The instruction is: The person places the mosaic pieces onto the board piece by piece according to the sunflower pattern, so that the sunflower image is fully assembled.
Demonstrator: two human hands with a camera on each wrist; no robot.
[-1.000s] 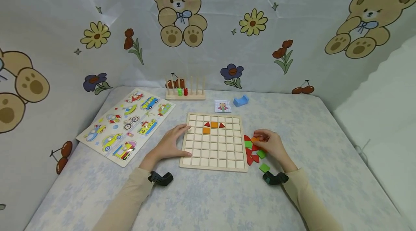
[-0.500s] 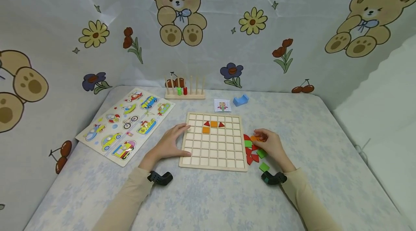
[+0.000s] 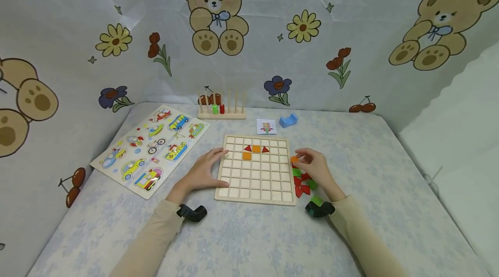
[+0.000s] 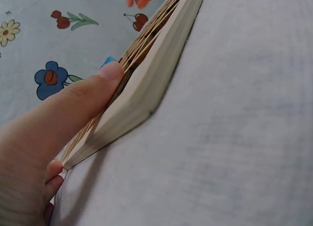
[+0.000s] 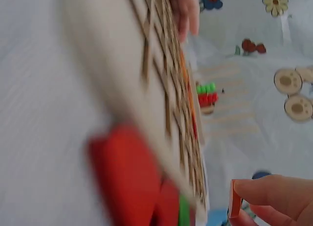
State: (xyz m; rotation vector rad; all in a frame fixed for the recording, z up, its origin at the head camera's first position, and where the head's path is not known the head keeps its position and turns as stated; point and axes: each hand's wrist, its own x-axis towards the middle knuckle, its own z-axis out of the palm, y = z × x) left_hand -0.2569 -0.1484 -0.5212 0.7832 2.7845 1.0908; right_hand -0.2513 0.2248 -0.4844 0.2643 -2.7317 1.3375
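Note:
My left hand (image 3: 205, 169) rests along the left side of a wooden grid board (image 3: 253, 201), fingers spread and thumb straight on its rim. In the left wrist view, the thumb (image 4: 83, 96) lies across the board's edge. Between thumb and fingertips, my right hand (image 3: 315, 167) pinches a thin orange tile (image 3: 294, 159), held just by the board's right rim. The right wrist view shows that tile (image 5: 235, 198) edge-on. Two orange squares (image 3: 256, 148) and two red triangles (image 3: 265, 149) sit in the upper cells of the board.
Loose red pieces (image 3: 299, 186) and green pieces (image 3: 297, 173) lie right of the board. Behind it are a small pattern card (image 3: 267, 127), a blue block (image 3: 289, 120) and a peg stand (image 3: 222, 116) with green and red beads. A vehicle puzzle (image 3: 153, 151) lies at left.
My right hand has moved left and slightly up from the loose pieces to the board's right edge, carrying the orange tile. The left hand and the board have stayed in place.

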